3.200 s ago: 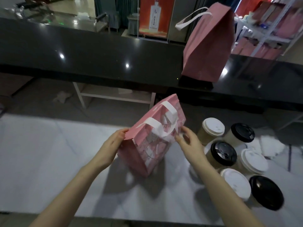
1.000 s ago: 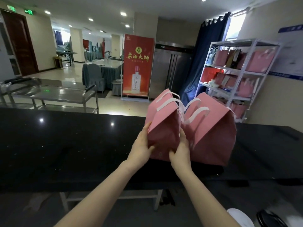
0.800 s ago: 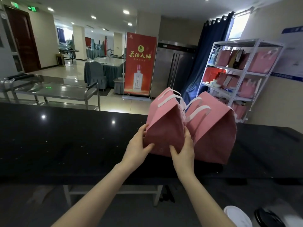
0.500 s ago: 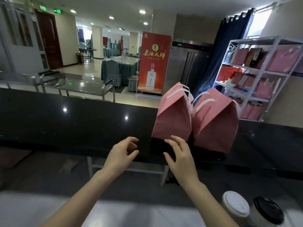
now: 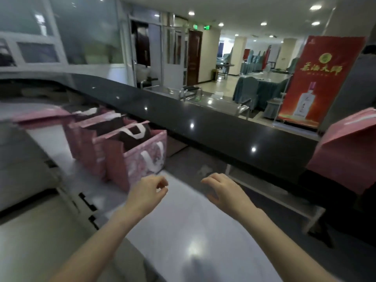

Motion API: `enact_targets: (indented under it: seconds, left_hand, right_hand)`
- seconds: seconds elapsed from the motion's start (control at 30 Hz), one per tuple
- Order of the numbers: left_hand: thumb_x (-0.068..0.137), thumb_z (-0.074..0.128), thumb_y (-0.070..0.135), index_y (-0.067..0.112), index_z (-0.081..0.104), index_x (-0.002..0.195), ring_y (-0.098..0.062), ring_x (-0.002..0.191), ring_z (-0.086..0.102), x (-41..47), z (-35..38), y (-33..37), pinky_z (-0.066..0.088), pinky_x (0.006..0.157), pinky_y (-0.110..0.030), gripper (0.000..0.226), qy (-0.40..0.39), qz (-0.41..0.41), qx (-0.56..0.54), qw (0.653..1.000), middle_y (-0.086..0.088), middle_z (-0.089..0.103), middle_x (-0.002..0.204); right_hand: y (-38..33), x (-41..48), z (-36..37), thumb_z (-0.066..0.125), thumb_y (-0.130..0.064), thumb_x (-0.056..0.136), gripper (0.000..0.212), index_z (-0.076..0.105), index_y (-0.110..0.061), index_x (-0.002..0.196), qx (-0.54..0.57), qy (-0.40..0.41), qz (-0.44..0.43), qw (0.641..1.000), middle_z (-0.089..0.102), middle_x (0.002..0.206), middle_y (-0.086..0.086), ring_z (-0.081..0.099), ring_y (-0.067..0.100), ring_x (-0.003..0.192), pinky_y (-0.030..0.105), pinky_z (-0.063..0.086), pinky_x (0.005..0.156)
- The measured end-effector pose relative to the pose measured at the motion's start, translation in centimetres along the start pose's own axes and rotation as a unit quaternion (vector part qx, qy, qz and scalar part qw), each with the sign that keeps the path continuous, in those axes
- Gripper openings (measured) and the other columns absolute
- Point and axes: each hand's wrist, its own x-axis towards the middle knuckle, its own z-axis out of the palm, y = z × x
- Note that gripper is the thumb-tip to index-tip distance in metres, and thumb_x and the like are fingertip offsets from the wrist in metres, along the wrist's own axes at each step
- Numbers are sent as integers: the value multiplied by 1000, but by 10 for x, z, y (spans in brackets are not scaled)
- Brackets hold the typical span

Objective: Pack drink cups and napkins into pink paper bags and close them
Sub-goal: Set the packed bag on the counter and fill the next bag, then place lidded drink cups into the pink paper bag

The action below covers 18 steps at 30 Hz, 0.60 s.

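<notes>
1. The head camera looks left along a pale bench [image 5: 193, 220]. The picture is blurred by motion.
2. The left hand [image 5: 149, 188] and the right hand [image 5: 222, 190] hover side by side above the pale bench, apart from each other. Both are empty.
3. The fingers [image 5: 161, 181] of the left hand are loosely curled and grip nothing. The right hand's fingers [image 5: 207, 181] hang relaxed, palm down.
4. A row of open pink bags [image 5: 87, 135] stands on the pale bench at the left. The nearest open bag [image 5: 140, 165] is just ahead of the left hand, not touched, its mouth wide and its white handles folded down.
5. A closed pink bag [image 5: 345, 155] stands on the dark raised bench [image 5: 223, 129] at the right edge, well apart from both hands.
6. No cups or napkins are in view.
7. Judged from this, the person is between bags: one is packed and closed, and an empty one comes next.
8. The next move likely calls for the left hand to take the nearest open bag by its rim and bring it in front of the body, upright and mouth open, ready for cups.
</notes>
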Motion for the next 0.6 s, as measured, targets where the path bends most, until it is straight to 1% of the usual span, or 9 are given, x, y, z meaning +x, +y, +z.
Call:
enact_targets:
  seconds: [0.13,0.23,0.33,0.4,0.5,0.6]
  left_hand:
    - [86,66,33,24,69,92,-16,91,61,5,-37,-57,51,77,-37,11,53,-35,13,998,7,67,93]
    - [87,64,34,24,68,97,-15,94,56,25,-54,-92,51,77,-37,14,73,-32,35,996,9,63,96]
    - [86,65,31,25,66,103,-14,98,53,59,-66,-124,49,78,-33,18,79,-12,55,995,10,62,103]
    - [85,66,30,24,66,104,-14,103,51,84,-70,-141,47,81,-32,21,71,12,48,996,10,61,106]
    - [84,68,33,22,67,105,-14,110,49,119,-70,-155,47,87,-33,24,45,58,43,996,9,60,110]
    - [84,64,40,23,64,110,-13,114,46,146,-62,-161,48,89,-36,32,-6,82,78,994,9,57,115]
  right_hand:
    - [-37,62,21,62,-35,91,44,51,-24,133,-9,-24,-48,999,53,131,-4,48,18,119,31,41,98]
    - [-58,116,33,65,-39,88,47,51,-29,132,-26,-24,-68,997,53,130,-7,49,15,117,28,42,97]
    - [-74,173,45,67,-38,86,45,55,-27,128,-41,-8,-76,996,58,127,-5,53,16,112,28,41,95]
    - [-80,208,53,68,-33,85,43,57,-25,126,-46,-1,-76,996,59,126,-3,54,17,110,28,42,92]
    - [-86,256,67,68,-20,82,48,55,-21,129,-60,-28,-72,995,56,128,0,52,21,113,29,41,89]
    - [-89,291,79,65,-12,79,50,55,-19,128,-96,-57,-82,990,54,123,3,51,23,111,32,42,92]
